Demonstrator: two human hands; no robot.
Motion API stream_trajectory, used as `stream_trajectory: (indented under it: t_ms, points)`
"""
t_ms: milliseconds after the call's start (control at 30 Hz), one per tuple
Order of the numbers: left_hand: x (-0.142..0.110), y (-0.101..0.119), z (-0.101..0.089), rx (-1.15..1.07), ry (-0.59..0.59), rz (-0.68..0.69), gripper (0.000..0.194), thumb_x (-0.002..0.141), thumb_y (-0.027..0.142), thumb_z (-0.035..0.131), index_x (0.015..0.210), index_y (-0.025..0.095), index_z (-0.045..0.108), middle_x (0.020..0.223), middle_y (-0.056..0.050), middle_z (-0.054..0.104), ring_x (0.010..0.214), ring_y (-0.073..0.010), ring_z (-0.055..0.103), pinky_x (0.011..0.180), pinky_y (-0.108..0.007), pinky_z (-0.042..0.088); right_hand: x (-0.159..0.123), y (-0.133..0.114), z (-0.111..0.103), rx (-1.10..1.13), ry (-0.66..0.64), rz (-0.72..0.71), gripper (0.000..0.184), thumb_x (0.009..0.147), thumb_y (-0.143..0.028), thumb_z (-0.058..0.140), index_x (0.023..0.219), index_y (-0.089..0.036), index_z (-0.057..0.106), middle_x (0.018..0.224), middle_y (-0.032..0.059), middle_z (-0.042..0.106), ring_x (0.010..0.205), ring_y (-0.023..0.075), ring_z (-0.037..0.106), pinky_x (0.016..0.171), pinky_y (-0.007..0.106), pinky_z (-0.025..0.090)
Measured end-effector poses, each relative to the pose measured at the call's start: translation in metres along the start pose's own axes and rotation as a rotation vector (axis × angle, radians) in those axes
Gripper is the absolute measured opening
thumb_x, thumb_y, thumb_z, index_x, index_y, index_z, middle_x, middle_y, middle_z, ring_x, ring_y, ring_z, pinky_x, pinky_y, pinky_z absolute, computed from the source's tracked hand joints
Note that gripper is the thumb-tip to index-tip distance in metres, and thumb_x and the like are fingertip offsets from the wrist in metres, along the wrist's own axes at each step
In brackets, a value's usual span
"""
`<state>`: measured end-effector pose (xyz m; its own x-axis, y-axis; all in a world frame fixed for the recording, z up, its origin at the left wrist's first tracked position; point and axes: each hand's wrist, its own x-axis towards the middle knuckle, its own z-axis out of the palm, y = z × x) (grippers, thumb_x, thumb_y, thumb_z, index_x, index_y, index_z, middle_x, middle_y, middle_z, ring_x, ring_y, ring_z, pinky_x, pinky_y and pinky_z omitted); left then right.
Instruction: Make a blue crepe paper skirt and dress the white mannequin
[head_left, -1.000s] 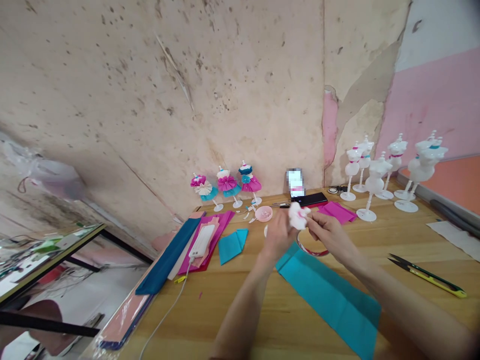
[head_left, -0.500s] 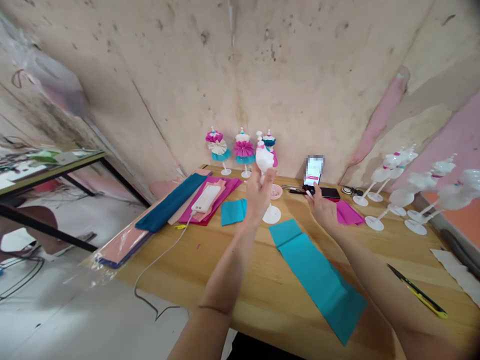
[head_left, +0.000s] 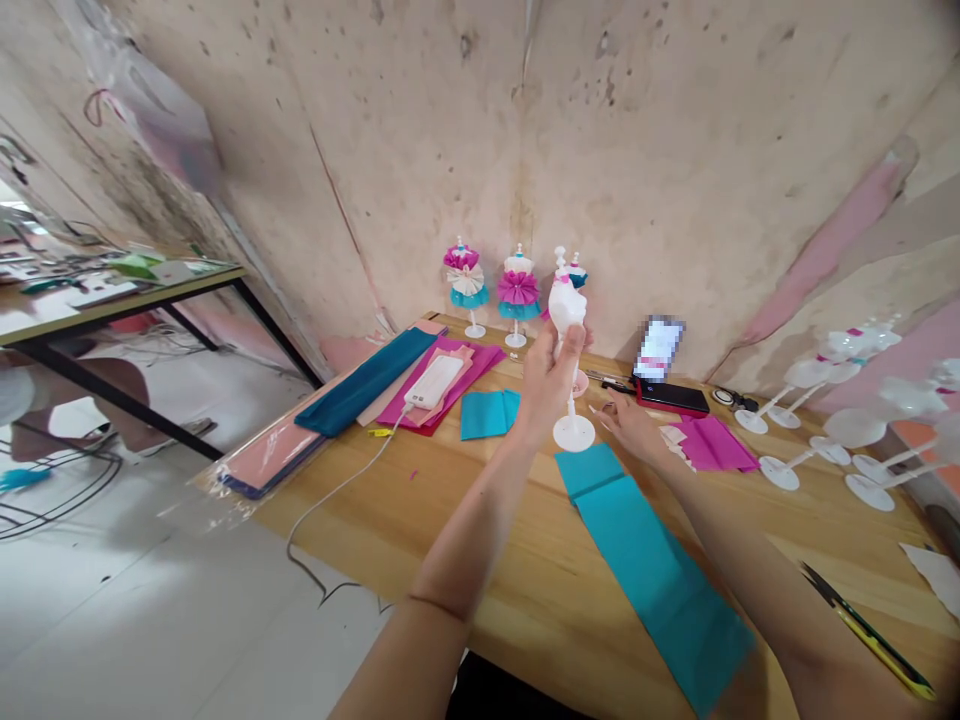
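Observation:
My left hand (head_left: 551, 375) is closed around the body of a bare white doll mannequin (head_left: 568, 310), held upright above the wooden table (head_left: 465, 520), its round base (head_left: 574, 433) hanging just over the wood. My right hand (head_left: 628, 425) is stretched forward with fingers apart, low over the table between the mannequin's base and a dark red phone case (head_left: 673, 397). A long teal crepe paper strip (head_left: 645, 560) lies under my right forearm. Three dressed mannequins (head_left: 517, 295) in pink and teal stand by the wall.
Several bare white mannequins (head_left: 832, 420) stand at the right. Pink paper (head_left: 716, 445), a teal square (head_left: 487, 413), a power bank (head_left: 433, 381) on stacked paper sheets and a yellow-handled scissors (head_left: 870, 630) lie about. A propped phone (head_left: 658, 348) leans on the wall. Another table (head_left: 112, 290) stands left.
My left hand lifted the white mannequin up and holds it upright. My right hand let go of it and reached forward over the table. The view swung to the left.

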<state>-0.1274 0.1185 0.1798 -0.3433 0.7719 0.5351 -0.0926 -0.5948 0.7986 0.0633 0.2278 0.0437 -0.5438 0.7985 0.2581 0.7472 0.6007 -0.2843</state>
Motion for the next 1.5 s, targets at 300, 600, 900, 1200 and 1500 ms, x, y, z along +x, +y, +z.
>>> stream_trajectory:
  t_ms: [300,600,900,1200,1500]
  points:
    - [0.018,0.005,-0.031,-0.283,0.138,-0.170,0.062,0.092,0.065,0.032,0.109,0.013,0.061,0.091,-0.008,0.063,0.095,-0.0182,0.067,0.081,-0.032,0.057,-0.133,-0.033,-0.024,0.031,-0.128,-0.173,0.055,0.091,-0.054,0.048,0.140,-0.028,0.047,0.138,0.0097,0.055,0.123,0.0289,0.052,0.102,0.046,0.039]
    - [-0.010,-0.045,0.021,-0.559,-0.190,-0.651,0.053,0.091,0.061,0.042,0.098,0.012,0.062,0.085,-0.010,0.068,0.086,-0.0191,0.068,0.071,-0.030,0.058,-0.219,0.008,-0.020,-0.127,-0.257,-0.371,0.068,0.091,-0.058,0.046,0.151,-0.033,0.028,0.152,0.0047,0.039,0.139,0.0302,0.034,0.113,0.055,0.024]
    - [-0.115,-0.084,0.057,-0.665,-0.265,-1.140,0.042,0.093,0.049,0.046,0.104,0.011,0.059,0.084,-0.010,0.067,0.070,-0.0158,0.066,0.066,-0.031,0.057,-0.161,-0.021,-0.067,0.870,0.120,0.315,0.048,0.093,-0.056,0.042,0.127,-0.025,0.054,0.122,0.0093,0.063,0.105,0.0232,0.061,0.088,0.041,0.051]
    - [-0.172,-0.090,0.040,-0.177,-0.185,-0.835,0.044,0.088,0.058,0.050,0.098,0.016,0.055,0.078,0.000,0.055,0.067,-0.0086,0.051,0.061,-0.020,0.043,-0.175,-0.067,-0.031,1.182,0.009,0.416,0.038,0.086,-0.056,0.055,0.097,-0.021,0.062,0.099,0.0063,0.063,0.092,0.0208,0.057,0.082,0.036,0.048]
    - [-0.163,-0.078,0.023,0.236,-0.388,-0.375,0.029,0.091,0.044,0.051,0.091,0.016,0.056,0.090,-0.003,0.062,0.080,-0.0121,0.056,0.072,-0.024,0.045,-0.178,-0.067,-0.033,1.126,0.093,0.425,0.035,0.085,-0.055,0.058,0.093,-0.021,0.054,0.092,0.0036,0.059,0.081,0.0176,0.055,0.070,0.031,0.048]
